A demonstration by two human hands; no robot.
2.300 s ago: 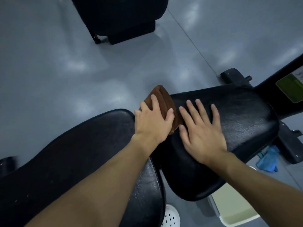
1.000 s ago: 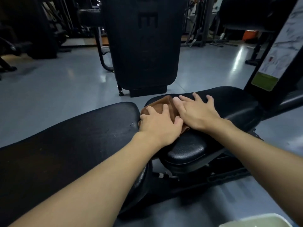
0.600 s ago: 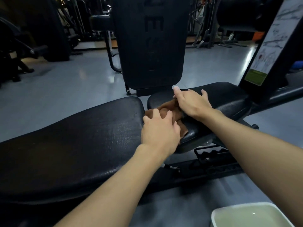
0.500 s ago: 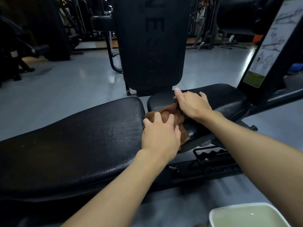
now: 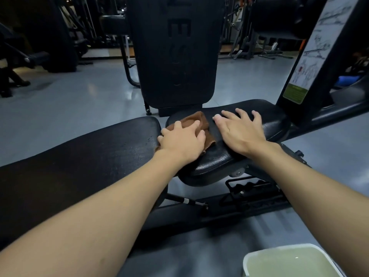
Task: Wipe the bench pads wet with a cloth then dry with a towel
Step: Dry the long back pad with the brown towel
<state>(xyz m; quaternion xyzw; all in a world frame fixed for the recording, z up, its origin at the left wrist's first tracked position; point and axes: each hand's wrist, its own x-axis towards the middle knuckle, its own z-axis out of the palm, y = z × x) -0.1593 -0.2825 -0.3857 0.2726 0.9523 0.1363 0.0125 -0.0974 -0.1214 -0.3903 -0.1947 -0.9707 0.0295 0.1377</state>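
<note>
We see a white tub [image 5: 246, 263] at the lower right, rounded at its corner and holding cloudy yellow-green liquid [image 5: 289, 262]. The bench's seat pad [image 5: 275, 118] is black, glossy, finely creased vinyl. The longer back pad [image 5: 89, 156] beside it looks duller and pebbled (with a damp sheen near the gap). A brown, soft-napped cloth [image 5: 194, 118] lies crumpled on the seat pad's left end. Our left hand [image 5: 182, 141] presses it down, fingers laid loosely over it. Our right hand [image 5: 239, 132] rests flat on the bare pad just beside the cloth, fingers spread. Half a second ago it touched the cloth's far edge.
</note>
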